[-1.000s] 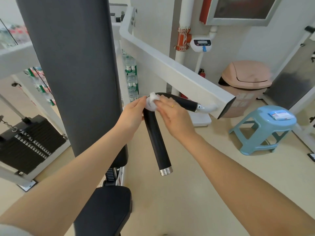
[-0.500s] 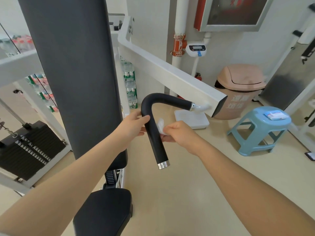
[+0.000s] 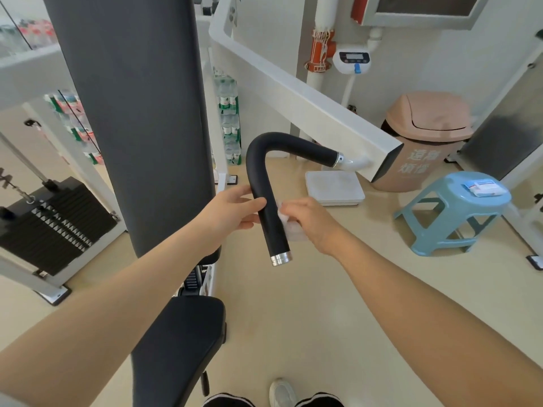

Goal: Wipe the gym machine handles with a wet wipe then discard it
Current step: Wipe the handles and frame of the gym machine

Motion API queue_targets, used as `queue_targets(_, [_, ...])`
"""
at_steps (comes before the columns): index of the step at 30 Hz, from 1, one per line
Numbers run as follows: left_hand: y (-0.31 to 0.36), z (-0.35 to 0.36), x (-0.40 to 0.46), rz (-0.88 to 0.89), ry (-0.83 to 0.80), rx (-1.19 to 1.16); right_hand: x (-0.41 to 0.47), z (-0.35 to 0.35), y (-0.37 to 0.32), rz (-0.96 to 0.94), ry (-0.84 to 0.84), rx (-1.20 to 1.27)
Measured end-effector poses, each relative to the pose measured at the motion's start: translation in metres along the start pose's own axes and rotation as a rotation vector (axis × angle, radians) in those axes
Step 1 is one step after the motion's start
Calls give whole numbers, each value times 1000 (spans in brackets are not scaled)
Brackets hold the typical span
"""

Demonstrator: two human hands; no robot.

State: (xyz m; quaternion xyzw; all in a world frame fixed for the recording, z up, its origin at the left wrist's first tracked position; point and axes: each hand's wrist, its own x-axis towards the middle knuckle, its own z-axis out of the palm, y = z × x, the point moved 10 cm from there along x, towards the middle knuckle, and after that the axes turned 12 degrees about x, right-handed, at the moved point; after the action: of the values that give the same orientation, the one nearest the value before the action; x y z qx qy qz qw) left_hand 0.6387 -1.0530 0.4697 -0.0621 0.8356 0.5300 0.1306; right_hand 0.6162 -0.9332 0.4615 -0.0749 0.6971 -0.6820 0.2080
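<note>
The black bent handle [image 3: 258,171] hangs from the white machine arm [image 3: 308,104] and ends in a silver cap. My right hand [image 3: 311,221] pinches a crumpled white wet wipe [image 3: 289,223] against the right side of the handle's lower straight part. My left hand [image 3: 232,211] steadies the same part from the left, thumb and fingers lying loosely against it. A pink swing-lid bin [image 3: 426,136] stands by the wall at the back right.
A tall black back pad [image 3: 138,113] and black seat [image 3: 179,345] fill the left. A weight stack [image 3: 50,224] sits far left. A light blue stool [image 3: 452,212] with a wipes pack [image 3: 486,188] stands right, a white floor scale [image 3: 335,186] behind the handle.
My right hand has slid the wipe from the handle's bend down its straight part. My left hand followed lower along the handle. The camera view shifted slightly.
</note>
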Motion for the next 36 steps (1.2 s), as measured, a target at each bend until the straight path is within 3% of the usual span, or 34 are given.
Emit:
queue_targets(5, [-2, -1, 2, -7, 15, -19, -11, 2, 13, 12, -63, 48])
queue_targets(8, [-4, 0, 2, -20, 22, 15, -6, 12, -17, -61, -137, 183])
queue_targets(10, [-6, -2, 0, -29, 61, 35, 0, 22, -35, -82, -197, 136])
queue_targets(13, [-9, -13, -7, -43, 159, -15, 10, 2, -40, -143, -15, -177])
queue_targets(15, [-10, -19, -11, -41, 185, -37, 9, -18, -39, -208, 156, -280])
queue_targets(16, [-10, -20, -12, -31, 188, -31, 6, -17, -39, -239, 157, -290])
queue_targets(21, [-6, -29, -19, 44, 213, -155, -20, 42, -73, -477, -152, -265])
queue_targets(25, [-4, -41, -36, 76, 199, -365, -13, 53, -72, -304, -154, -9])
queue_targets(29, [-19, -59, -67, 117, 94, -339, -6, 88, -57, -189, -122, 47])
queue_targets(36, [-102, -171, -142, 33, 246, -283, -14, 249, -36, -47, -364, 123])
